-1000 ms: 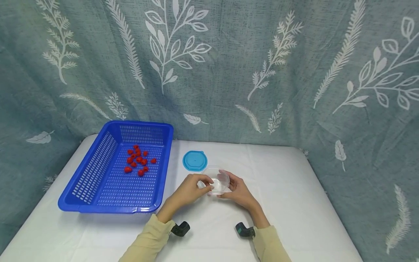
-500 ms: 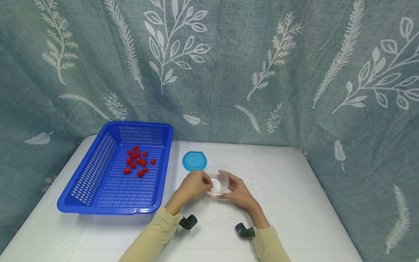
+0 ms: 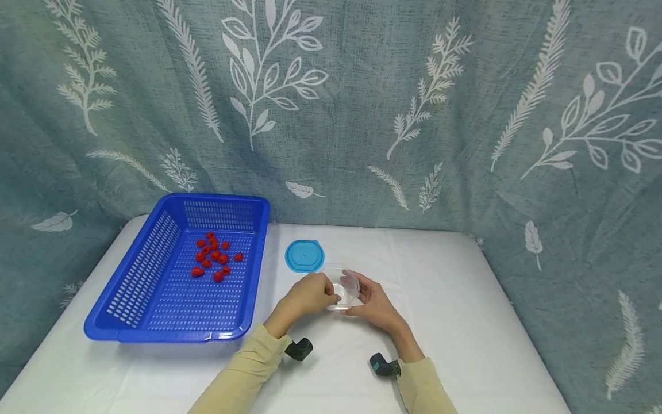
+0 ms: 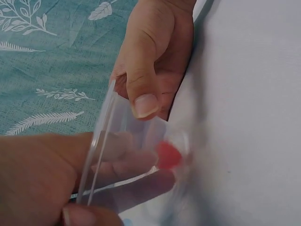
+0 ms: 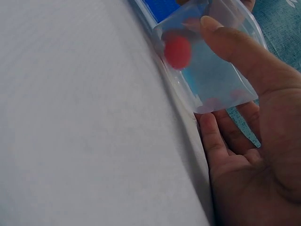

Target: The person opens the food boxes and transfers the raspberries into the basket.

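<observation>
A small clear plastic bowl stands tilted on the white cloth near the middle of the table. My right hand grips it from the right, with the thumb lying on its wall in the right wrist view. From the left, my left hand reaches over the rim with its fingertips down inside. At those fingertips is a red raspberry, blurred through the plastic in the left wrist view. The same raspberry shows near the bowl's bottom in the right wrist view. In the head view my left fingers hide it.
A blue plastic basket with several red raspberries stands on the left. Just behind the bowl lies a light blue lid. Behind the table hangs a green leaf-patterned curtain.
My left hand has turned and lowered its fingers from the rim into the bowl. My right hand keeps its grip on the bowl. The head view has shifted slightly.
</observation>
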The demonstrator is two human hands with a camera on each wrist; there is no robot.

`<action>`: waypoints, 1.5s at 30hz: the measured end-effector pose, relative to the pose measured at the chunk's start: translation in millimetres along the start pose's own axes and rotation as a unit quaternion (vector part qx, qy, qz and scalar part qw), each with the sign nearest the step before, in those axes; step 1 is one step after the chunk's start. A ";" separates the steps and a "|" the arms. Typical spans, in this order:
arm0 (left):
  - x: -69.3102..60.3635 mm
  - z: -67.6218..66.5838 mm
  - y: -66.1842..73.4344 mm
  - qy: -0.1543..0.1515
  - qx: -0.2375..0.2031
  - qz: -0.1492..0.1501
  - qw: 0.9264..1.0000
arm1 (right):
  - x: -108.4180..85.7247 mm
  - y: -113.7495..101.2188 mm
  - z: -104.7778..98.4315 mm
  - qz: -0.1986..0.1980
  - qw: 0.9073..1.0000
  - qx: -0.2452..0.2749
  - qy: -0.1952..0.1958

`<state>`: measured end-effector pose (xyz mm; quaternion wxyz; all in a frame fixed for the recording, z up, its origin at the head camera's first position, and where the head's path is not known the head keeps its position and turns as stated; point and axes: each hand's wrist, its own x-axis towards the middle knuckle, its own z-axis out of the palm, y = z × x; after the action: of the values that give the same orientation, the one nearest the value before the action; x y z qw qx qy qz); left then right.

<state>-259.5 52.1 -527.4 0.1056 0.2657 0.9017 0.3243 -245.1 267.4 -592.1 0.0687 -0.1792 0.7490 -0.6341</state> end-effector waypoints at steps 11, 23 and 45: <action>-0.8 0.0 -1.5 -0.006 -0.015 0.018 1.000 | 0.4 -2.0 0.5 0.004 1.000 -0.002 0.001; 0.7 2.3 -5.0 -0.010 -0.048 0.018 0.999 | 0.6 -3.7 0.4 0.002 1.000 -0.012 0.002; 4.2 8.2 -0.8 0.017 -0.066 -0.007 0.998 | -0.2 0.0 0.1 0.000 1.000 -0.004 0.003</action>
<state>-260.3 58.2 -534.3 0.1098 0.2461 0.8818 0.3870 -244.9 267.4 -592.1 0.0651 -0.1776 0.7519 -0.6316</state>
